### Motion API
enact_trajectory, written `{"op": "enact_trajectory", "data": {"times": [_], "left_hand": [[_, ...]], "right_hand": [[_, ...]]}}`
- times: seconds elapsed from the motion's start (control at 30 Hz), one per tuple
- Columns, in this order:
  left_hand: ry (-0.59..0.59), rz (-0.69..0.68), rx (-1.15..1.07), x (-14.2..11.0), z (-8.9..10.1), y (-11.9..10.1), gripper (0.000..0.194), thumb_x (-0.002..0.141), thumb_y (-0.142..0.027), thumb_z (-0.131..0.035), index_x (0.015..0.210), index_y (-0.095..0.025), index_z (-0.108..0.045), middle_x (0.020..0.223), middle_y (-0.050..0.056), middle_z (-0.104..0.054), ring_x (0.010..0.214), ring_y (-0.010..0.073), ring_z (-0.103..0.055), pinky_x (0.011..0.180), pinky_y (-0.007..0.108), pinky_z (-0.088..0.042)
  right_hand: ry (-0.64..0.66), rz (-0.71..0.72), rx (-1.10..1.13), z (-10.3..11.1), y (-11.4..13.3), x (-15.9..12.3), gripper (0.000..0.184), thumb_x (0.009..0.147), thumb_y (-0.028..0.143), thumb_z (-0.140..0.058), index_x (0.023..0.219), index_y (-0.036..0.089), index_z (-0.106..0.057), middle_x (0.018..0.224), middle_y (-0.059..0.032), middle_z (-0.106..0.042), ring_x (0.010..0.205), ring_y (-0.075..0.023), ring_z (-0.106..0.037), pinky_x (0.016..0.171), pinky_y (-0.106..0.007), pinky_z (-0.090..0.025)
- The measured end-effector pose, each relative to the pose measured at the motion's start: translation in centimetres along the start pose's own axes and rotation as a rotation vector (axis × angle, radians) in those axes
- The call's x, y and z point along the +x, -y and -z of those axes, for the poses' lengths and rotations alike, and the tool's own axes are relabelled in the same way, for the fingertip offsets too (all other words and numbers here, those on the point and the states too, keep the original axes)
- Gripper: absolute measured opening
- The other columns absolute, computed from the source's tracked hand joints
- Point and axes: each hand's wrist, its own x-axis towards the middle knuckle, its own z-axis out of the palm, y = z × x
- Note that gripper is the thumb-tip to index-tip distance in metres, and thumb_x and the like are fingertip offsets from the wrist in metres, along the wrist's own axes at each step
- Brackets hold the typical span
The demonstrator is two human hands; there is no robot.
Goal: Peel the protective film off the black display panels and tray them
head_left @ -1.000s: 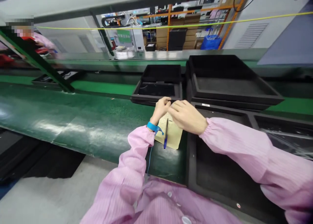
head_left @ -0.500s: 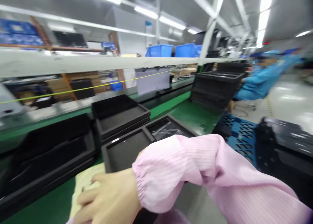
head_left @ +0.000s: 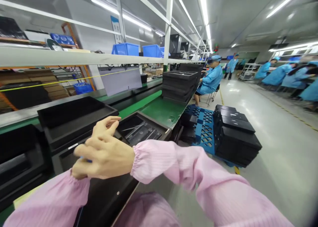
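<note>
My right hand (head_left: 106,158) crosses over my left wrist, palm down, with its fingers bent around it. A small bit of something blue (head_left: 85,159) shows between the right fingers; what it is I cannot make out. Behind it, my left hand (head_left: 105,125) is mostly hidden; its visible fingers are loosely curved and apart, with nothing seen in them. Both hands are above a black tray (head_left: 72,147) with a white label. Just beyond them lies another black tray (head_left: 159,134) holding clear-wrapped dark flat parts (head_left: 141,132).
Black foam trays (head_left: 81,114) stand at left on the green bench (head_left: 159,109). Farther along is a tall stack of black trays (head_left: 179,86). At right, black boxes (head_left: 233,134) sit on a blue pallet (head_left: 205,127). A co-worker in blue (head_left: 211,76) sits beyond.
The view has swung right. My right hand has lifted off the pale yellow sheet and now lies across my left wrist. My left hand has come into view.
</note>
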Motion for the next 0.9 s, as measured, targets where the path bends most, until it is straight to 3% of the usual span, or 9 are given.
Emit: {"op": "enact_trajectory", "data": {"times": [0.1, 0.17, 0.23, 0.37, 0.57, 0.7, 0.8, 0.9], "left_hand": [[-0.130, 0.127, -0.018, 3.1, 0.6, 0.1, 0.023, 0.074, -0.025, -0.059, 0.093, -0.020, -0.069, 0.094, 0.006, -0.072, 0.104, 0.0257, -0.064, 0.097, 0.037, -0.046], [-0.255, 0.173, 0.018, 4.4, 0.6, 0.1, 0.024, 0.072, -0.019, -0.056, 0.093, -0.019, -0.069, 0.099, 0.010, -0.071, 0.109, 0.0297, -0.062, 0.100, 0.044, -0.043], [-0.372, 0.200, 0.052, 5.3, 0.4, 0.1, 0.025, 0.070, -0.016, -0.057, 0.092, -0.019, -0.069, 0.105, 0.013, -0.069, 0.113, 0.0339, -0.059, 0.101, 0.050, -0.041], [-0.559, 0.163, 0.090, 6.2, 0.0, 0.2, 0.029, 0.070, -0.014, -0.057, 0.095, -0.020, -0.068, 0.113, 0.014, -0.066, 0.115, 0.0382, -0.056, 0.097, 0.057, -0.042], [-0.825, -0.004, 0.039, 7.3, 0.4, 1.1, 0.030, 0.070, -0.005, -0.053, 0.091, -0.022, -0.064, 0.133, 0.004, -0.055, 0.131, 0.0324, -0.041, 0.111, 0.053, -0.027], [-0.781, 0.084, -0.243, 8.7, 1.3, 2.4, 0.029, 0.063, -0.001, -0.050, 0.081, -0.020, -0.061, 0.116, 0.004, -0.063, 0.123, 0.0268, -0.050, 0.110, 0.044, -0.031], [-0.628, 0.240, -0.490, 9.1, 2.1, 2.8, 0.024, 0.062, -0.004, -0.050, 0.077, -0.019, -0.059, 0.093, 0.004, -0.067, 0.102, 0.0215, -0.062, 0.102, 0.042, -0.043], [-0.458, 0.349, -0.706, 8.5, 3.0, 2.1, 0.025, 0.062, -0.006, -0.051, 0.080, -0.021, -0.060, 0.090, 0.003, -0.069, 0.091, 0.0156, -0.065, 0.097, 0.036, -0.047]], "right_hand": [[-0.381, -0.795, 0.490, -1.8, 1.6, 2.5, 0.058, 0.092, 0.019, -0.012, 0.128, 0.040, -0.053, 0.129, 0.0041, -0.054, 0.106, -0.0165, -0.050, 0.088, -0.037, -0.042], [-0.577, -1.045, 0.929, -2.9, 2.2, 4.1, 0.043, 0.092, 0.022, -0.031, 0.129, 0.026, -0.052, 0.112, -0.0045, -0.058, 0.091, -0.0163, -0.054, 0.081, -0.032, -0.045], [-0.579, -1.091, 1.204, -3.8, 2.2, 5.3, 0.046, 0.086, 0.021, -0.043, 0.132, 0.017, -0.045, 0.106, -0.0089, -0.054, 0.088, -0.0206, -0.056, 0.079, -0.034, -0.048], [-0.534, -1.186, 1.422, -5.2, 1.1, 6.2, 0.048, 0.079, 0.018, -0.048, 0.126, 0.013, -0.038, 0.110, -0.0112, -0.050, 0.086, -0.0222, -0.059, 0.076, -0.035, -0.052], [-0.573, -1.141, 1.670, -7.7, -0.3, 9.3, 0.045, 0.079, 0.024, -0.044, 0.122, 0.014, -0.031, 0.108, -0.0099, -0.054, 0.076, -0.0170, -0.061, 0.067, -0.029, -0.053], [-0.676, -1.161, 1.605, -8.5, -0.4, 11.5, 0.046, 0.079, 0.022, -0.042, 0.123, 0.015, -0.033, 0.109, -0.0097, -0.051, 0.084, -0.0179, -0.059, 0.075, -0.031, -0.053], [-0.816, -1.144, 1.472, -9.1, -0.3, 12.0, 0.042, 0.077, 0.028, -0.048, 0.116, 0.015, -0.041, 0.099, -0.0080, -0.052, 0.085, -0.0202, -0.057, 0.079, -0.034, -0.052], [-1.037, -1.088, 1.356, -9.7, -0.1, 11.6, 0.027, 0.079, 0.032, -0.047, 0.099, 0.015, -0.044, 0.089, -0.0071, -0.051, 0.085, -0.0186, -0.055, 0.080, -0.032, -0.051]]}}
